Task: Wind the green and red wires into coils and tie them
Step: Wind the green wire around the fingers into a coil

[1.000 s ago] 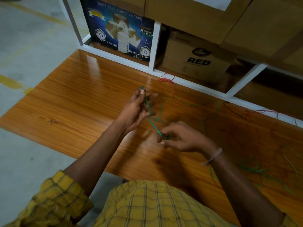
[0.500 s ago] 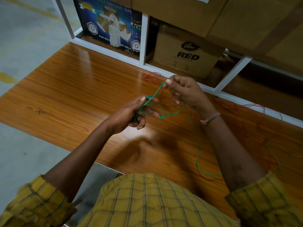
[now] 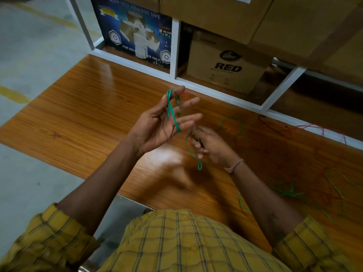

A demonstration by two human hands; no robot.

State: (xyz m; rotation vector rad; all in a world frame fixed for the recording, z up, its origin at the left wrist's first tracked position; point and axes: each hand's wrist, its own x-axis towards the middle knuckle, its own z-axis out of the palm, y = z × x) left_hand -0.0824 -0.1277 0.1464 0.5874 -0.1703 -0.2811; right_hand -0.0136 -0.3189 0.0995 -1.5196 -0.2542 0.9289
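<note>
A thin green wire (image 3: 172, 114) is looped around the spread fingers of my left hand (image 3: 161, 124), palm up over the wooden table (image 3: 82, 114). The loops run from fingertip to little finger. My right hand (image 3: 210, 146) sits just right and below it, fingers pinched on the same wire, whose slack hangs in a small loop (image 3: 200, 165) under the hand. Red wire (image 3: 322, 128) lies tangled at the table's far right edge.
More loose green wire (image 3: 290, 193) trails across the table on the right. A white shelf frame (image 3: 176, 79) borders the table's far side, holding a tape box (image 3: 137, 32) and cardboard cartons (image 3: 227, 65). Grey floor lies to the left.
My right hand has dropped from up near the shelf frame to below the left hand, drawing the wire down. My left hand has opened its fingers wider with another turn of wire around them.
</note>
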